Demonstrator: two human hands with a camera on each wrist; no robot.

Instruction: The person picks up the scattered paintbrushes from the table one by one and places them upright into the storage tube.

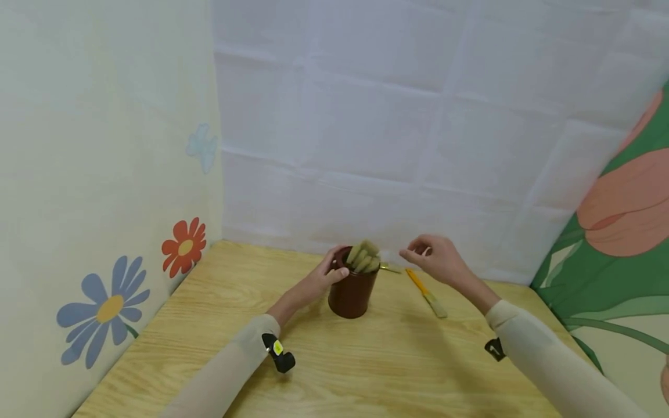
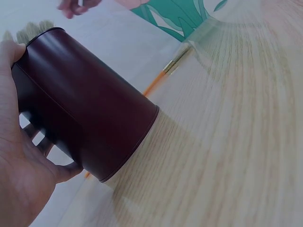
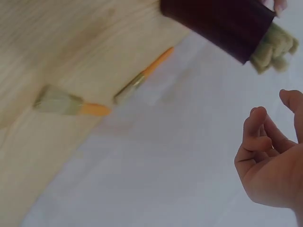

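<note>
A dark red-brown cup (image 1: 352, 290) stands on the wooden table (image 1: 219, 313), with several brush heads (image 1: 364, 256) sticking out of its top. My left hand (image 1: 324, 277) grips the cup's (image 2: 85, 109) left side, thumb at the rim. My right hand (image 1: 434, 255) hovers just right of the cup's top, fingers loosely curled, holding nothing (image 3: 267, 161). An orange-handled flat brush (image 1: 425, 292) lies on the table right of the cup. A second thin brush (image 1: 389, 268) lies behind the cup (image 3: 137, 82).
White cloth (image 1: 418, 128) hangs behind the table. A flower-print wall (image 1: 104, 232) stands on the left and a tulip-print one (image 1: 617, 232) on the right. Bare wood stretches toward the table's near edge.
</note>
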